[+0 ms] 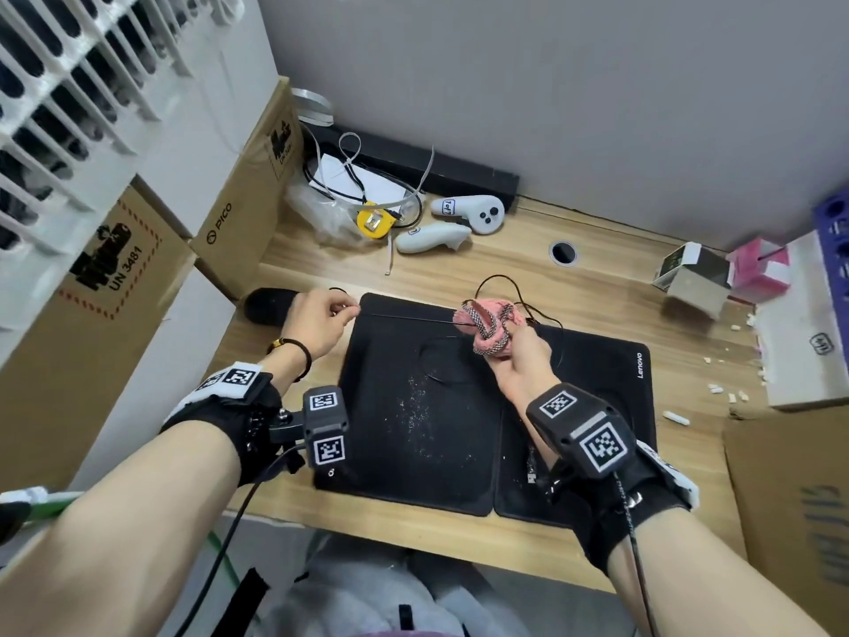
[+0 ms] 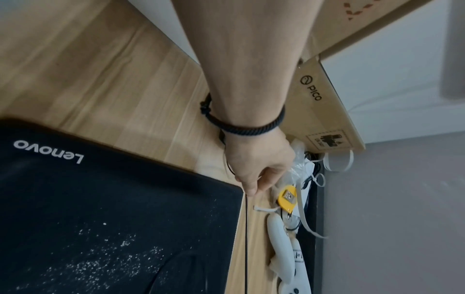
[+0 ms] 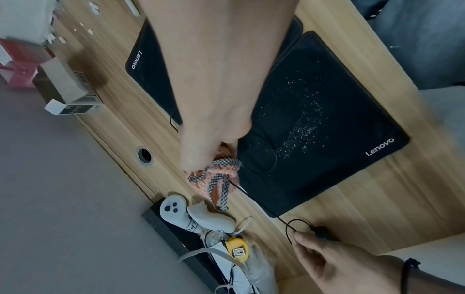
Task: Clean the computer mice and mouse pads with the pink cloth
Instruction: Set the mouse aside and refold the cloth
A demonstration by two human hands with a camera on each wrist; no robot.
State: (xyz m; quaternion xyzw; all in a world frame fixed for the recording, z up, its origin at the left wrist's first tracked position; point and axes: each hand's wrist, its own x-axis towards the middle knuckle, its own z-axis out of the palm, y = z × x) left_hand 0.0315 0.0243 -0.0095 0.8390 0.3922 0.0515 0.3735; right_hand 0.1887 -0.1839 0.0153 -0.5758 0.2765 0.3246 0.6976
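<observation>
The pink cloth (image 1: 488, 331) is bunched in the right hand (image 1: 519, 360), whose fingers (image 3: 198, 157) curl round it above the far edge of the left mouse pad (image 1: 413, 406). A thin black mouse cable (image 1: 409, 317) runs into the bundle and stretches taut to the left hand (image 1: 317, 321), where the fingers (image 2: 251, 188) pinch it just past the pad's far left corner. In my judgement the cable is held tight so the cloth can slide along it. A black mouse (image 1: 268, 305) lies on the desk (image 1: 597, 278) just behind the left hand. White specks dot the left pad; it appears not yet wiped. The right mouse pad (image 1: 611, 374) lies touching it, under the right wrist. A second mouse seems to sit below the cloth; I cannot confirm it. Beyond the fingers lie two white controllers (image 1: 468, 213) and a yellow tape measure (image 1: 374, 221).
</observation>
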